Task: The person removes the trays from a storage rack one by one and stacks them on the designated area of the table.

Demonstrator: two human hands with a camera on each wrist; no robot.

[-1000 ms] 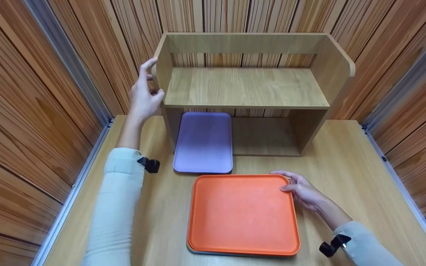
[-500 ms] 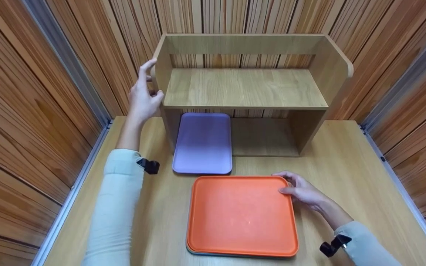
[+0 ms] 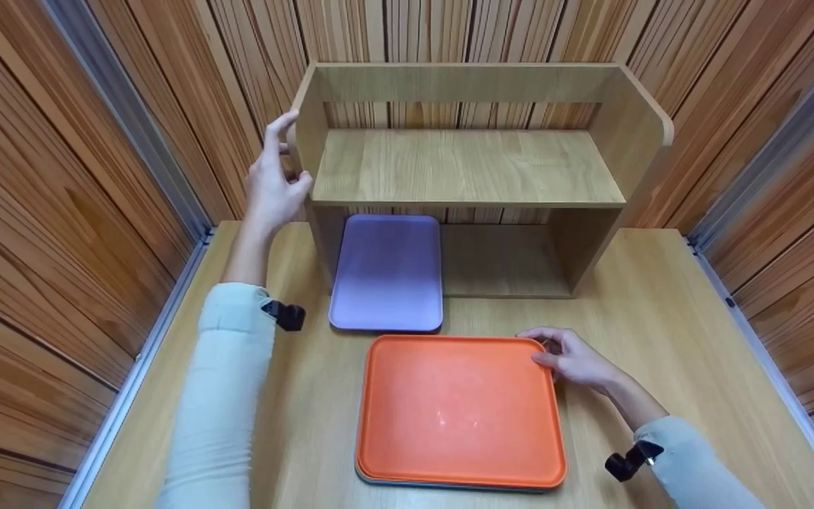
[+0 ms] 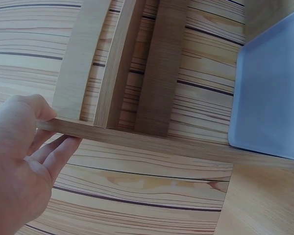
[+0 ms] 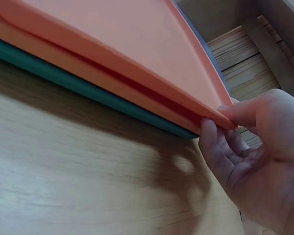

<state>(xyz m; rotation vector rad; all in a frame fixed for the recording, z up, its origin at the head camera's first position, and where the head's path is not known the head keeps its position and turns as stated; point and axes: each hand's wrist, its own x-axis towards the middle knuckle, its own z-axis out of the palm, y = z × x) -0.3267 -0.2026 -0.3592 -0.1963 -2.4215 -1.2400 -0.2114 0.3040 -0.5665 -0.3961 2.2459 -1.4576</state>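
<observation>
Our R hand (image 3: 576, 360) is edging slightly L, pinching the orange tray's (image 3: 460, 413) far R corner; tray's lying L of that hand, long axis crosswise, nearer us than the shelf unit (image 3: 474, 166) L hand's (image 3: 273, 187) holding.

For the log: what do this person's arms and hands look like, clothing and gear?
The left hand and right hand are ungloved. The left sleeve and right sleeve are pale green; each cuff carries a small black device.
</observation>
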